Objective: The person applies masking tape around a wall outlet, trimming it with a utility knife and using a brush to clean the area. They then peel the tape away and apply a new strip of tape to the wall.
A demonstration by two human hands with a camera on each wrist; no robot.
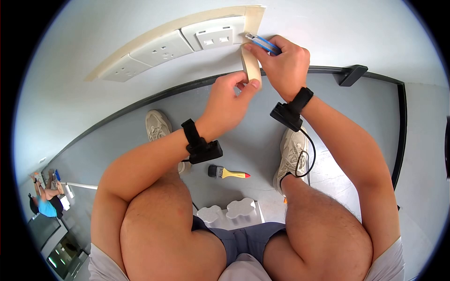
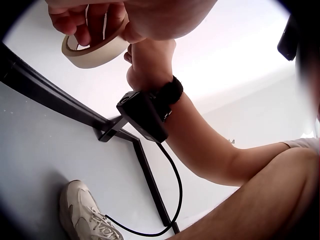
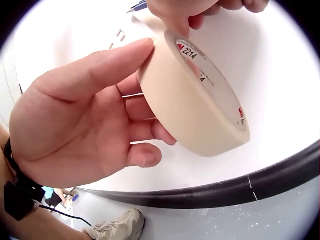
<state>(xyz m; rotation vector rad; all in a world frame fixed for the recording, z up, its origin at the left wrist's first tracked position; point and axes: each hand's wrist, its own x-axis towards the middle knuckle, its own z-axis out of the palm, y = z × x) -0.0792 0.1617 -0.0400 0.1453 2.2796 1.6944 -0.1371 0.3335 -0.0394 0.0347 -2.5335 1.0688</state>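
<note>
My left hand [image 1: 227, 103] grips a roll of cream masking tape [image 3: 200, 110] between thumb and fingers, its inner core printed 2214. In the head view the roll stands just below the right end of a row of white wall sockets [image 1: 164, 49]. Tape strips [image 1: 187, 18] line the sockets' top edge and right side. My right hand [image 1: 289, 65] holds a blue utility knife [image 1: 265, 43], its tip at the tape by the right socket plate. The right thumb and fingers are close to the top of the roll.
A paintbrush [image 1: 229, 173] with a yellow handle lies on the grey floor between my shoes [image 1: 295, 152]. A black skirting strip [image 1: 187, 87] runs along the wall's foot, with a black block [image 1: 354, 75] at right. A white stool [image 1: 241, 210] is beneath me. Another person [image 1: 47, 203] sits far left.
</note>
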